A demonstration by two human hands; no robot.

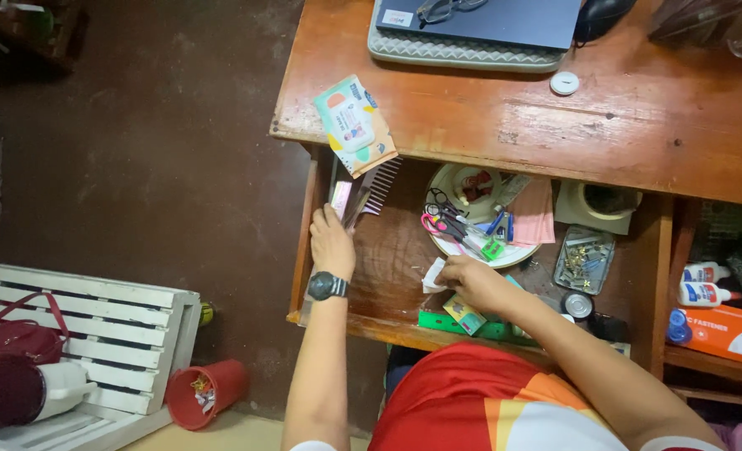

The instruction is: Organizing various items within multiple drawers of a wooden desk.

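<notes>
I look down into an open wooden desk drawer (387,250). My left hand (331,242), with a dark watch on the wrist, reaches to the drawer's far left corner and touches a pink comb (379,188) and flat items standing there. My right hand (471,282) pinches a small white scrap of paper (433,276) in the middle of the drawer. Just beyond it a round white plate (513,253) holds scissors, pens and small clutter. A green box (463,326) lies at the drawer's front edge under my right forearm.
A pack of wet wipes (354,125) overhangs the desk's front edge. A laptop on a grey pad (471,33), glasses and a small white disc (564,82) lie on top. A clear tray of clips (584,259), tape roll (609,200), glue bottles (705,284) sit right. A red cup (204,392) and white bench (95,326) stand left.
</notes>
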